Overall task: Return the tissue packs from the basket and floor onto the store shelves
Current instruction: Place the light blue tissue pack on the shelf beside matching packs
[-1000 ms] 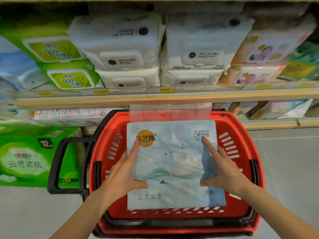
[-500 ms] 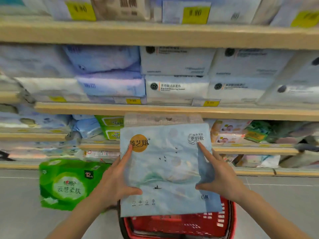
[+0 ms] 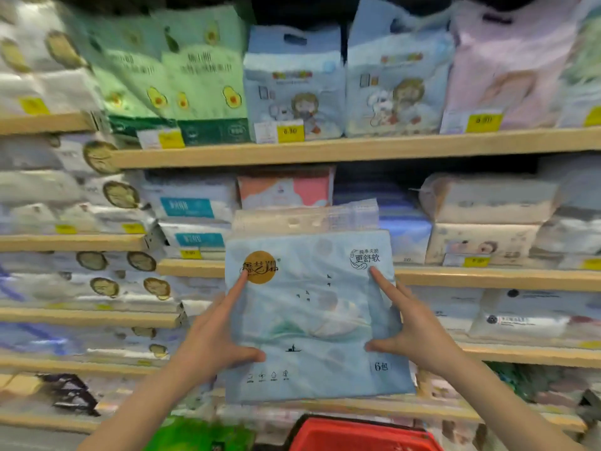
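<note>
Item: 1 pale-blue tissue pack (image 3: 312,317), held upright before the shelves (image 3: 357,148) above the red basket (image 3: 361,434). Left hand (image 3: 211,340) and right hand (image 3: 413,330) pinch its side edges, thumbs in front. Risk: the slick wrap may slip. Shelves look crowded; the free slot is unclear.

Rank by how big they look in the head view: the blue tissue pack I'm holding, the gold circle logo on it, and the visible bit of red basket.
1. Blue tissue pack, though nearness to the camera enlarges it.
2. Red basket, only its top rim shows.
3. Gold circle logo.
</note>
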The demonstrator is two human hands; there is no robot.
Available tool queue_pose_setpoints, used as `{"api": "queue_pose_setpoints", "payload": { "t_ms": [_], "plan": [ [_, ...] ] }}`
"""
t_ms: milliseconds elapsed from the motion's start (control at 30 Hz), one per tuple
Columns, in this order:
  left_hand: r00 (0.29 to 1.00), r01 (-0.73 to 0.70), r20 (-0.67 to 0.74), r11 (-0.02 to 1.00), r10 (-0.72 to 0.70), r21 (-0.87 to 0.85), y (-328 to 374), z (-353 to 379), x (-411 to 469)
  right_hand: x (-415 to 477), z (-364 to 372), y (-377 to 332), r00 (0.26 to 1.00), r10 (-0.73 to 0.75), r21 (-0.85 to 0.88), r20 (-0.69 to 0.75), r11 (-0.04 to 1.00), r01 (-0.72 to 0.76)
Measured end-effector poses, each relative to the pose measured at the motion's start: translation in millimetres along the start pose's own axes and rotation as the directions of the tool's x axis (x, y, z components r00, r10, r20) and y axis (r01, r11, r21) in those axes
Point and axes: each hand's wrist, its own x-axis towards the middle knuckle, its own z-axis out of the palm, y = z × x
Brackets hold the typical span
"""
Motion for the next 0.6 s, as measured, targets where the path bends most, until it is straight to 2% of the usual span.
{"api": "queue_pose_setpoints", "payload": {
  "t_ms": [333, 600],
  "plan": [
    [0.959, -0.139, -0.241, 0.989, 0.148, 0.053, 72.1, -176.9, -5.6, 40.8, -99.2, -152.1, 0.956, -0.227, -0.023, -0.188, 0.974, 0.226],
    [0.853, -0.254, -0.445, 0.962, 0.271, 0.100, 107.1, -288.7, 2.9, 73.0, -168.8, -244.6, 0.835, -0.424, -0.022, -0.351, 0.895, 0.445]
  ]
}}
